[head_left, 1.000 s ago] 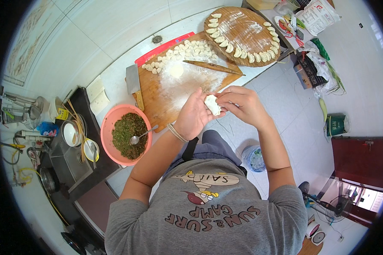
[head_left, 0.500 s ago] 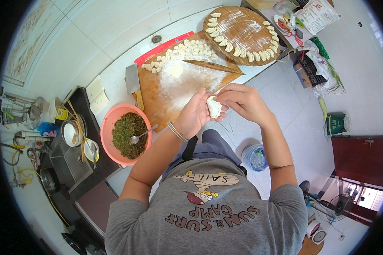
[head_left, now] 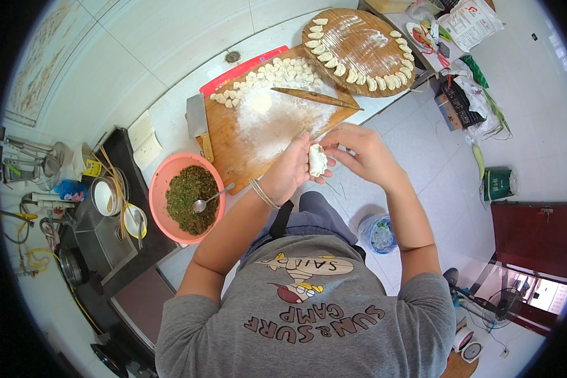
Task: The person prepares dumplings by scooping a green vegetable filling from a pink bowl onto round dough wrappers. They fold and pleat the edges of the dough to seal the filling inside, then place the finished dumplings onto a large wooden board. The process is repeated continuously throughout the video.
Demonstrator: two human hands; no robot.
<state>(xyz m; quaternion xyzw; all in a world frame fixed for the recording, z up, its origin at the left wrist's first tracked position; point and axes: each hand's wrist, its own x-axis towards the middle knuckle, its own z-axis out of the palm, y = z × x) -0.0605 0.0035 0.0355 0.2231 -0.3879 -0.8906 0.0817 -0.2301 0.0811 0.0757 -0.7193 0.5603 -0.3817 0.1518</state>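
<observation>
A white dumpling (head_left: 317,161) with a pleated edge rests across the fingers of my left hand (head_left: 290,167), which is cupped round it over the near edge of the cutting board (head_left: 227,142). The thumb and bent fingers of my right hand (head_left: 358,151) pinch the dumpling's upper right edge. On the floured board lie one flat round wrapper (head_left: 261,103), many small dough pieces (head_left: 277,72) and a slim wooden rolling pin (head_left: 315,99). To the left stands a pink bowl (head_left: 157,217) of green chopped filling (head_left: 189,198), with a spoon (head_left: 201,205) in it.
A cleaver (head_left: 197,116) lies on the board's left side. Beyond the board is a round wooden tray (head_left: 359,47) with dumplings along its rim. A sink (head_left: 94,249) with bowls is at left. A bin (head_left: 379,233) stands on the floor at right.
The dumpling has turned a little more upright in my left hand. My right fingers have shifted slightly along its edge, their grip loosened somewhat. The things on the counter stay put.
</observation>
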